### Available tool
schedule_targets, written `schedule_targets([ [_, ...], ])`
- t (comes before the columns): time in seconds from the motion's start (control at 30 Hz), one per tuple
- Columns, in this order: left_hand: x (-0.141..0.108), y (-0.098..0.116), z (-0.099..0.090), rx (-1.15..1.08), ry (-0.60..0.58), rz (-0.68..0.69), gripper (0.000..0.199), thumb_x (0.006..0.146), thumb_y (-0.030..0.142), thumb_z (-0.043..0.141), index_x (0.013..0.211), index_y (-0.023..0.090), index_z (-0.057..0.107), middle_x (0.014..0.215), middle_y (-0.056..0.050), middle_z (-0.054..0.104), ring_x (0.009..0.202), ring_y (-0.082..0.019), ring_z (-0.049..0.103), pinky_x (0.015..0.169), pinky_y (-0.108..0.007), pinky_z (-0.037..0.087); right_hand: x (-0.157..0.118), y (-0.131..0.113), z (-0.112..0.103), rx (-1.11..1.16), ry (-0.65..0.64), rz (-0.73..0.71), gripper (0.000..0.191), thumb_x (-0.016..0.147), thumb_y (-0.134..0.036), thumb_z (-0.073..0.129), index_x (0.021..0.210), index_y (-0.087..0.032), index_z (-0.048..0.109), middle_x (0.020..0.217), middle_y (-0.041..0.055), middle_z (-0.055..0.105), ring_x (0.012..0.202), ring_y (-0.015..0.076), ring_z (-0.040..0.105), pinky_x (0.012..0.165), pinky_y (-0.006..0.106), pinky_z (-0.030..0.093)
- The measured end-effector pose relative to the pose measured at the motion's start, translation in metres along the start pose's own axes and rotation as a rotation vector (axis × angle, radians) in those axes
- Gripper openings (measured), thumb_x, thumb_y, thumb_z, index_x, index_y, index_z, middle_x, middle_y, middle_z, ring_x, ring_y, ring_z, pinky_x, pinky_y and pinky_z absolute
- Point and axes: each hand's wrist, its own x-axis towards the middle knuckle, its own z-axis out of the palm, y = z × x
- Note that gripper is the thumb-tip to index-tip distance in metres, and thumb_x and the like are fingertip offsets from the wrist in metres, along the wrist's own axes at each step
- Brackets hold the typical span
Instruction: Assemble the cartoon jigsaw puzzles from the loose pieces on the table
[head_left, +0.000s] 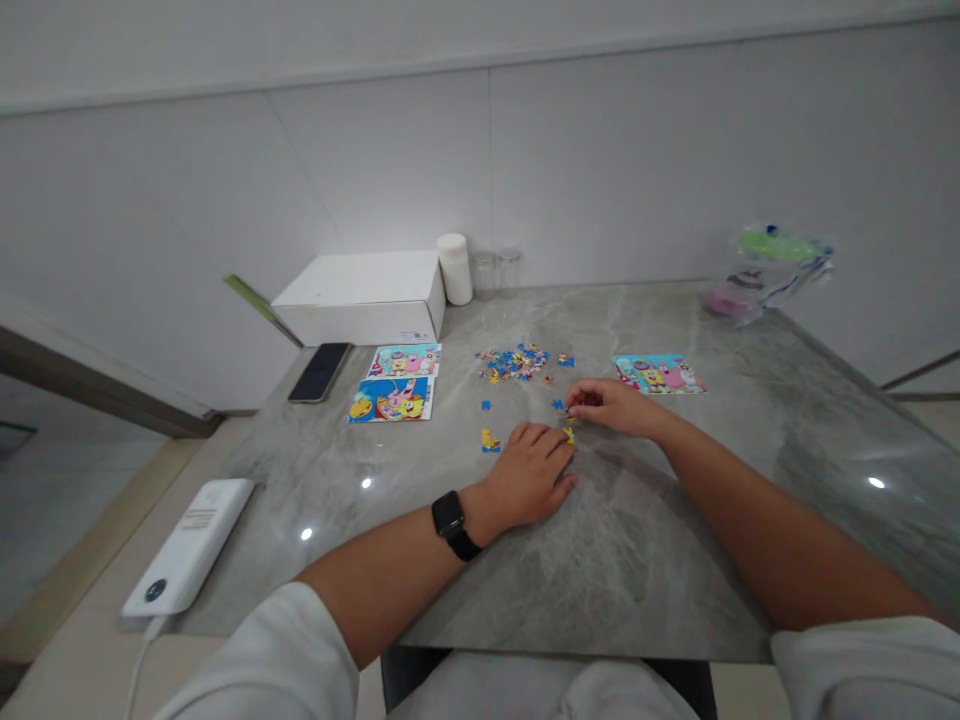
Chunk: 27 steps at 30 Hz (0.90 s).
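My left hand (531,473) lies palm down on the grey table, fingers stretched out, with a black smartwatch (449,515) on the wrist. Its fingertips reach a yellow puzzle piece (570,436). My right hand (611,405) is just beyond, thumb and fingertips pinched at a small puzzle piece (570,413) that they partly hide. Close to those fingertips is a blue puzzle piece (557,404). Left of it are another small blue piece (487,405) and a yellow-and-blue cluster (490,440). A loose heap of colourful puzzle pieces (517,361) sits farther back.
Two cartoon picture cards (394,400) lie left beside a phone (320,372); another picture card (660,374) lies right. At the back stand a white box (360,295), a white bottle (454,270) and clear glasses (508,272). A plastic bag (769,275) and a cabled power bank (187,547) rest near the edges.
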Motion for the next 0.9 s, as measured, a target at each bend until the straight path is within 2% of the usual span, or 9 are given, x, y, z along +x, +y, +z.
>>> schedule_targets([
  [0.33,-0.001,0.001,0.0,-0.024,-0.044,0.006,0.038,0.102,0.038,0.059,0.136,0.021,0.062,0.14,-0.012,0.064,0.128,-0.03,0.055,0.112,-0.051,0.044,0.001,-0.002,0.004,-0.04,-0.02,0.053,0.026,0.079,-0.044,0.074,0.089,-0.02,0.072,0.078,0.0009,0.071,0.073,0.0176,0.064,0.071,0.03,0.05],
  [0.67,-0.001,0.0,0.002,-0.011,-0.067,0.025,0.038,0.103,0.04,0.058,0.134,0.018,0.065,0.141,-0.012,0.064,0.129,-0.03,0.055,0.115,-0.05,0.042,0.001,-0.006,0.011,-0.165,0.006,0.052,0.012,0.08,-0.029,0.071,0.088,-0.021,0.074,0.077,0.0009,0.073,0.071,0.0171,0.065,0.071,0.028,0.049],
  [0.9,-0.001,0.001,0.001,-0.014,-0.068,0.023,0.038,0.103,0.04,0.058,0.135,0.02,0.065,0.142,-0.012,0.064,0.129,-0.03,0.055,0.115,-0.052,0.042,0.002,-0.004,0.012,-0.201,0.018,0.042,0.013,0.081,-0.031,0.074,0.088,-0.021,0.074,0.076,0.001,0.074,0.071,0.0174,0.066,0.07,0.028,0.049],
])
